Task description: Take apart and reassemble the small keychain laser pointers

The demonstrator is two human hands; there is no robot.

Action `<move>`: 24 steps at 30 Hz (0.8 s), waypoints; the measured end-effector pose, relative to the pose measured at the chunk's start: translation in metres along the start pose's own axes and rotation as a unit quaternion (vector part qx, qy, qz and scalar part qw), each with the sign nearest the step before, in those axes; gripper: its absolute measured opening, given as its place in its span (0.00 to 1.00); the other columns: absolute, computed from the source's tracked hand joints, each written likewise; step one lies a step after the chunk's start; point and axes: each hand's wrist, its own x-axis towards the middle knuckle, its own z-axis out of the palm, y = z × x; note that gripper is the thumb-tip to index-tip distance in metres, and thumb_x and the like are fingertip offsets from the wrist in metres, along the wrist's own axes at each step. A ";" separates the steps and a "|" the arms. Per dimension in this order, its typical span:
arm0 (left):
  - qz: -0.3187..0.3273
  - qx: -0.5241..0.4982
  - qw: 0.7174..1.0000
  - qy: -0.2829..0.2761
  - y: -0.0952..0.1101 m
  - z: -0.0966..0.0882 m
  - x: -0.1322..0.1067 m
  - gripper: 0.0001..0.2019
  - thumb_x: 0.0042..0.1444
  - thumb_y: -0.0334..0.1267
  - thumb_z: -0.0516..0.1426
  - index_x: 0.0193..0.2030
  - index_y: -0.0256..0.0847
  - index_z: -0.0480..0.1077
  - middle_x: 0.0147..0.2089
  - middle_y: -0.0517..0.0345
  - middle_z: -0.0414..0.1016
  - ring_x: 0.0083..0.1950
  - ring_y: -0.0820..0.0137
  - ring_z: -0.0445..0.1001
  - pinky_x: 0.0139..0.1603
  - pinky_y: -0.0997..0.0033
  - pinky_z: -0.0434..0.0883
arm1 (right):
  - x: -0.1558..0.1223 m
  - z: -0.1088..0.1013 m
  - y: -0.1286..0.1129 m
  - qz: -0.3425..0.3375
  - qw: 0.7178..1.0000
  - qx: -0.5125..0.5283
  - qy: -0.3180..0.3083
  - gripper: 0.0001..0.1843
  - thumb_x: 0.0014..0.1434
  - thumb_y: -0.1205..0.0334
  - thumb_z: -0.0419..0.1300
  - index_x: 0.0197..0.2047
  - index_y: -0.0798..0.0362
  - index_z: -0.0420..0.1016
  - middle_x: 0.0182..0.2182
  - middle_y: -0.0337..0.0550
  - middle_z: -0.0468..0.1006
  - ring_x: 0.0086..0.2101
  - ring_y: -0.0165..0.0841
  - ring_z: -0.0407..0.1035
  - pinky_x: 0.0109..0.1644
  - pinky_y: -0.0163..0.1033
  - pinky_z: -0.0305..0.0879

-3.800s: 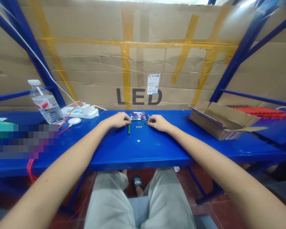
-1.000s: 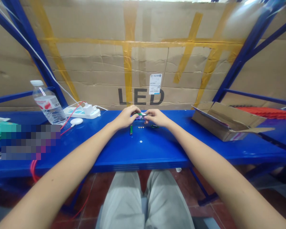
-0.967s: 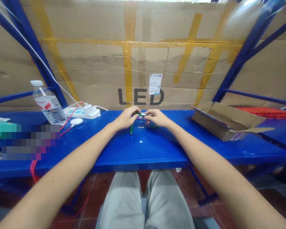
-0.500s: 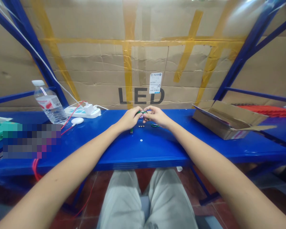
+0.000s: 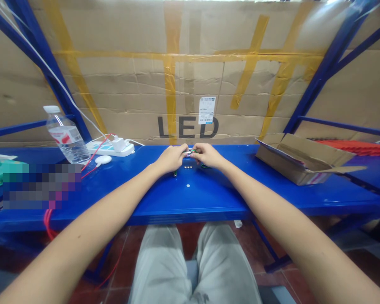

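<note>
Both hands meet over the far middle of the blue table point(image 5: 190, 198). My left hand point(image 5: 174, 158) pinches one side of a small shiny green-and-silver piece point(image 5: 189, 153), whose kind I cannot make out. On its other side my right hand point(image 5: 205, 155) is closed, thumb and fingertips together on the same piece. Just in front of the hands lies a short row of small round metallic bits point(image 5: 188, 167). A slim green item point(image 5: 175, 173) sticks out below my left hand. Another green item point(image 5: 205, 166) lies partly hidden under my right hand.
On the left stand a tilted-looking water bottle point(image 5: 65, 137), a white power strip point(image 5: 114, 147) and a round white object point(image 5: 103, 160) with a red cable. An open cardboard box point(image 5: 299, 162) sits at right, before red material point(image 5: 354, 147). Cardboard marked LED backs the table.
My right hand has shifted slightly, now covering more of the green item beneath it. The fingers have moved a little on the small piece, and more silver shows between them.
</note>
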 end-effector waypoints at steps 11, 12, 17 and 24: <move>-0.043 -0.183 0.982 -0.028 -0.004 0.001 0.003 0.17 0.67 0.42 0.46 0.27 0.40 0.64 0.27 0.58 0.70 0.30 0.70 0.66 0.34 0.69 0.63 | -0.006 -0.002 -0.009 -0.124 0.978 -0.156 0.065 0.07 0.59 0.61 0.58 0.30 0.52 0.67 0.26 0.39 0.73 0.30 0.31 0.64 0.36 0.35 0.55; -0.047 -0.206 0.977 -0.031 -0.005 0.001 0.003 0.17 0.66 0.42 0.46 0.27 0.39 0.65 0.27 0.58 0.70 0.29 0.70 0.65 0.33 0.70 0.63 | -0.007 -0.002 -0.009 -0.121 0.978 -0.154 0.065 0.07 0.59 0.61 0.57 0.30 0.52 0.67 0.26 0.39 0.73 0.29 0.31 0.64 0.36 0.35 0.55; -0.065 -0.341 0.937 -0.032 -0.006 0.010 0.006 0.11 0.64 0.36 0.47 0.43 0.38 0.69 0.32 0.58 0.73 0.24 0.74 0.62 0.27 0.73 0.62 | -0.006 -0.002 -0.004 -0.091 0.986 -0.119 0.078 0.06 0.58 0.60 0.58 0.32 0.52 0.69 0.24 0.37 0.71 0.28 0.31 0.63 0.35 0.35 0.55; -0.080 -0.287 0.955 0.015 -0.011 0.012 0.008 0.09 0.61 0.36 0.52 0.43 0.38 0.72 0.31 0.58 0.75 0.31 0.71 0.70 0.36 0.70 0.67 | -0.002 -0.010 0.004 -0.031 0.991 -0.061 0.112 0.08 0.55 0.58 0.60 0.31 0.51 0.67 0.21 0.37 0.71 0.27 0.32 0.65 0.34 0.37 0.59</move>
